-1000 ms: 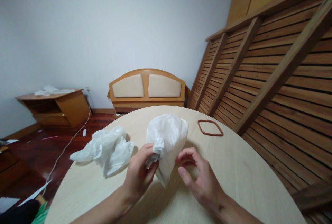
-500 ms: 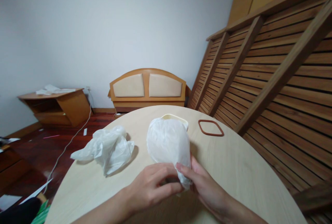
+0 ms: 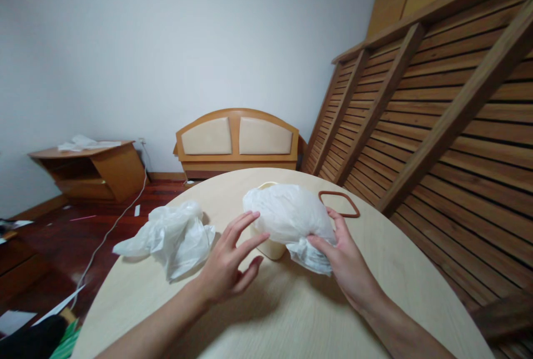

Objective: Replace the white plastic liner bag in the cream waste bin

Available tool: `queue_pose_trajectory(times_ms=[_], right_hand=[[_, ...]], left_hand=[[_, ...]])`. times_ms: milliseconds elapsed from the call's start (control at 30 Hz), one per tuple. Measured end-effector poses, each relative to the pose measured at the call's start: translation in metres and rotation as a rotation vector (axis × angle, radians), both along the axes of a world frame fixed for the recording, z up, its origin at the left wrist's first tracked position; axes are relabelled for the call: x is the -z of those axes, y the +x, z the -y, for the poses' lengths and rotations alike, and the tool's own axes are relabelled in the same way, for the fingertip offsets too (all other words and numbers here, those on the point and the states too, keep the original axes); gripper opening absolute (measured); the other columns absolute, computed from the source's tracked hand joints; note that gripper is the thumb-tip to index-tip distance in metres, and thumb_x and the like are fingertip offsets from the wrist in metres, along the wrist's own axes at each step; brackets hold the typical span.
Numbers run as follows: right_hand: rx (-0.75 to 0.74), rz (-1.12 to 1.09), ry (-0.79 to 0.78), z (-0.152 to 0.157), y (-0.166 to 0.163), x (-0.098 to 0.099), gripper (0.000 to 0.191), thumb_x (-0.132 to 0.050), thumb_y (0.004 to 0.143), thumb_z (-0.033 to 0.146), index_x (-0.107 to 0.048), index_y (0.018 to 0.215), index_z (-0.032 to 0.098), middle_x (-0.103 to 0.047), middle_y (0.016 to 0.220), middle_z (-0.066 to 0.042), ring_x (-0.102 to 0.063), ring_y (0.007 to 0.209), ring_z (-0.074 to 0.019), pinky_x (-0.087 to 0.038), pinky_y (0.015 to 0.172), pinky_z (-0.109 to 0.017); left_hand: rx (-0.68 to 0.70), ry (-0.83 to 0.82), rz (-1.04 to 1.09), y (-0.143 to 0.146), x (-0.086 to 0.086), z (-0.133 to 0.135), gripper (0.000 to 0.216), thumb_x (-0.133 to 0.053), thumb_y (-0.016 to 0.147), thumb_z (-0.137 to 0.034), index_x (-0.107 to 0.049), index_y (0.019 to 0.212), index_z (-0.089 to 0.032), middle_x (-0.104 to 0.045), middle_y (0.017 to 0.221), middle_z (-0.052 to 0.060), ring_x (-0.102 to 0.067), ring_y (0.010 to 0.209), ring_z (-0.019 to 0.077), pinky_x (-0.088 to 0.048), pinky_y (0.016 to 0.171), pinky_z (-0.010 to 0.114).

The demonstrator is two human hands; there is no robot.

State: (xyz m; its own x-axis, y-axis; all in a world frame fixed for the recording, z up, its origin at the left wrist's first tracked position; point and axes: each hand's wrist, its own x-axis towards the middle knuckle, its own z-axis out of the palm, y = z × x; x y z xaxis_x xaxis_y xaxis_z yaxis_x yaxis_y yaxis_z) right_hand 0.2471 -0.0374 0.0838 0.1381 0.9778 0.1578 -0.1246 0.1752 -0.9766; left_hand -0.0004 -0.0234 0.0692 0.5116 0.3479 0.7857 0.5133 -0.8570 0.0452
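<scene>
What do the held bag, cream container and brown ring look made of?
Held bag: likely thin plastic film, being wrinkled and slightly translucent. Cream container: probably rigid plastic, matte, with fine ribs. Brown ring: smooth; its even colour suggests plastic or rubber.

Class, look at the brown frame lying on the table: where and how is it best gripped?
Probably pinch the brown frame by its right edge, coming from the right, one fingertip inside the opening. It is a thin, open loop lying flat on the table, and the right hand and white bag crowd its left side.
</scene>
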Motion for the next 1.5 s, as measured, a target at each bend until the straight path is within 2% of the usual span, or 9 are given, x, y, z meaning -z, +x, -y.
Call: queue_pose_trajectory(times_ms=[100,233,300,433,667,833,967,1233,1500], right_hand=[[0.145,0.146,0.170,-0.014,0.013,0.006,0.077,-0.069,0.081,0.030,-0.031,0.148,0.026,-0.069,0.117,-0.010,-0.070,0.099,-0.0248,-0.057,0.088,-0.042],[0.313,0.496,0.438,-0.030,0.030,0.016,0.042,-0.051,0.085,0.015,-0.064,0.124,0.026,-0.058,0.138,-0.010,-0.054,0.132,-0.0263,-0.040,0.114,-0.050],[0.359,0.657,0.533,-0.036,0.038,0.020,0.041,-0.046,0.082,0.009,-0.072,0.110,0.025,-0.055,0.142,-0.008,-0.050,0.136,-0.0272,-0.036,0.118,-0.053],[0.370,0.821,0.618,-0.045,0.048,0.028,0.044,-0.044,0.081,0.006,-0.073,0.108,0.024,-0.064,0.133,-0.009,-0.058,0.128,-0.0276,-0.044,0.112,-0.055],[0.282,0.904,0.621,-0.037,0.038,0.024,0.027,-0.049,0.095,0.030,-0.068,0.112,0.021,-0.067,0.125,-0.012,-0.062,0.122,-0.0298,-0.052,0.103,-0.051],[0.259,0.974,0.655,-0.029,0.030,0.024,0.038,-0.061,0.091,0.043,-0.057,0.121,0.021,-0.067,0.123,-0.015,-0.067,0.114,-0.0312,-0.057,0.093,-0.046],[0.257,0.960,0.705,-0.029,0.033,0.027,0.064,-0.068,0.086,0.039,-0.043,0.141,0.020,-0.066,0.130,-0.017,-0.070,0.110,-0.0308,-0.060,0.087,-0.043],[0.154,0.947,0.880,-0.026,0.036,0.013,0.028,-0.059,0.085,0.012,-0.071,0.106,0.028,-0.074,0.093,-0.006,-0.072,0.086,-0.0239,-0.060,0.075,-0.038],[0.255,0.901,0.967,-0.020,0.030,0.014,0.038,-0.047,0.090,0.006,-0.073,0.107,0.027,-0.068,0.109,-0.009,-0.070,0.098,-0.0224,-0.060,0.080,-0.036]], left_hand=[[-0.069,-0.066,-0.006,-0.002,0.007,-0.011,0.054,-0.053,0.092,-0.010,-0.046,0.144,-0.022,-0.031,0.160,0.019,-0.033,0.148,0.0345,-0.043,0.113,0.058],[-0.107,-0.122,-0.051,-0.003,0.015,-0.019,0.058,-0.049,0.096,-0.012,-0.035,0.152,-0.022,-0.026,0.163,0.019,-0.024,0.153,0.0339,-0.039,0.116,0.059],[-0.107,-0.138,-0.064,-0.002,0.016,-0.021,0.060,-0.049,0.097,-0.013,-0.031,0.154,-0.022,-0.028,0.163,0.019,-0.020,0.154,0.0342,-0.039,0.116,0.060],[-0.084,-0.129,-0.051,0.000,0.016,-0.024,0.062,-0.050,0.096,-0.012,-0.030,0.154,-0.022,-0.035,0.158,0.019,-0.022,0.154,0.0344,-0.039,0.116,0.060],[-0.060,-0.017,0.075,0.004,0.013,-0.030,0.043,-0.055,0.095,-0.010,-0.050,0.135,-0.023,-0.056,0.125,0.013,-0.049,0.137,0.0297,-0.052,0.106,0.052],[-0.045,0.082,0.136,0.007,0.005,-0.023,0.022,-0.056,0.093,-0.008,-0.061,0.110,-0.022,-0.060,0.098,0.006,-0.063,0.114,0.0234,-0.058,0.093,0.040],[-0.021,0.134,0.144,0.009,0.000,-0.015,0.014,-0.058,0.092,-0.012,-0.064,0.101,-0.022,-0.063,0.088,0.004,-0.065,0.097,0.0203,-0.057,0.090,0.040],[-0.034,0.106,0.202,0.014,-0.010,0.001,0.011,-0.055,0.094,-0.014,-0.063,0.095,-0.021,-0.068,0.074,-0.001,-0.063,0.067,0.0128,-0.053,0.089,0.036],[-0.061,0.092,0.217,0.017,-0.008,-0.001,0.010,-0.058,0.093,-0.014,-0.055,0.088,-0.022,-0.064,0.066,-0.006,-0.059,0.058,0.0098,-0.053,0.089,0.034]])
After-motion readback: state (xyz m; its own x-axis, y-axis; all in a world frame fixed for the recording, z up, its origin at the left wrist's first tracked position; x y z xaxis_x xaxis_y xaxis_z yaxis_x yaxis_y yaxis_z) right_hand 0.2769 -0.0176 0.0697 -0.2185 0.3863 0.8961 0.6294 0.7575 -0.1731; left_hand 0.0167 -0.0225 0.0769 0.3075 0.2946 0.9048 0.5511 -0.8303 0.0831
